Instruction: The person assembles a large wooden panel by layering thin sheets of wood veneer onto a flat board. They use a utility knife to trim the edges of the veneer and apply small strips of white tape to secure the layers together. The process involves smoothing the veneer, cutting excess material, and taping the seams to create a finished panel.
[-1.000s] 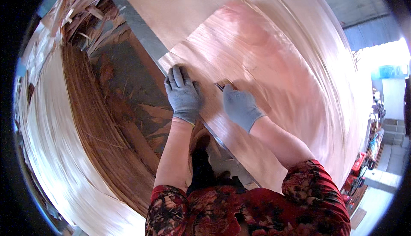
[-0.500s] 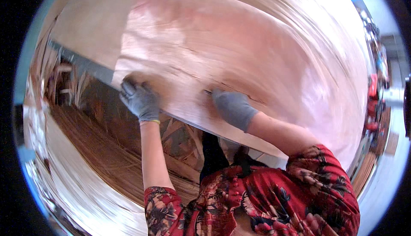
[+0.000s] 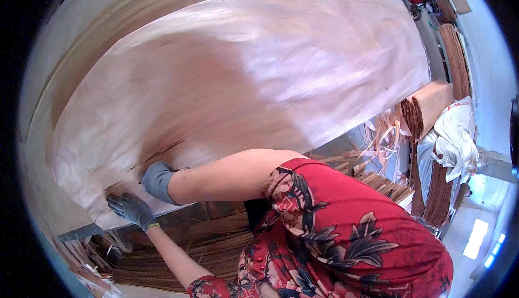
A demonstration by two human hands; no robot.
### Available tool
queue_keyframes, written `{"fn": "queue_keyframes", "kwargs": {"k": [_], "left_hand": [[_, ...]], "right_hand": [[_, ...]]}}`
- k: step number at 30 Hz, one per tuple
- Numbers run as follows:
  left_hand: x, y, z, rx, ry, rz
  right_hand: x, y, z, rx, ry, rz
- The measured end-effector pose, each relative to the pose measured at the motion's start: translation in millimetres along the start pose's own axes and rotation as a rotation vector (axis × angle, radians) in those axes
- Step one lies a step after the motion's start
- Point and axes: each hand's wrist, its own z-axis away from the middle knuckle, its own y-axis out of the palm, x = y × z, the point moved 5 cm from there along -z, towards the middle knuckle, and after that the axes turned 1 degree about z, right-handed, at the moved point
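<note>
In the head view, the pale wooden veneer sheet [image 3: 216, 87] lies over the worktop [image 3: 81, 232], its long axis running with the near edge, from the left end by my hands toward the far right corner; its grain streaks follow much the same line. My gloved left hand [image 3: 131, 210] presses down near the sheet's near left corner, fingers a little apart, gripping nothing. My gloved right hand [image 3: 158, 181] is curled just beside it, low over the sheet near that edge; its fingertips are hidden, so I can't tell whether they clamp anything. A dark split [image 3: 166, 149] in the sheet slants just beyond that hand, pointing up to the right.
</note>
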Motion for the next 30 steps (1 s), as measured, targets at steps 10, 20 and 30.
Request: {"fn": "queue_keyframes", "kwargs": {"k": [10, 20, 30], "left_hand": [[45.3, 46.7, -4.9, -0.119, -0.003, 0.479], [-22.0, -28.5, -15.0, -0.198, 0.062, 0.075], [-90.7, -55.2, 1.3, -0.219, -0.113, -0.282]], "right_hand": [[-85.6, -10.1, 86.5, -0.022, -0.112, 0.309], [-194.0, -14.4, 172.5, -0.145, -0.079, 0.375], [-222.3, -17.2, 185.4, 0.014, -0.033, 0.428]]}}
